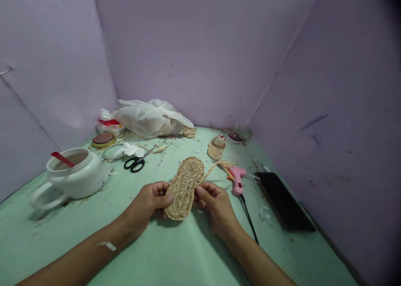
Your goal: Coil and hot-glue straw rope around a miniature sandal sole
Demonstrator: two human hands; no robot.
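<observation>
Between my two hands is a woven straw sole (185,188), coiled from braided fibre and tilted up above the green table. My left hand (156,200) is closed on its left edge, thumb on top. My right hand (211,198) pinches the right edge near the narrow middle, where a loose braid tail (211,170) runs off to the upper right. Just beyond my right hand lies a pink glue gun (238,179) with a black cord. A small finished straw slipper (216,148) sits farther back.
A white pot-shaped mug (77,179) with a red stick stands at left. Black-handled scissors (137,162) lie behind my left hand. A dark phone (285,202) is at right. Along the back are a plastic bag (150,117), a round tin (104,140) and fibre scraps.
</observation>
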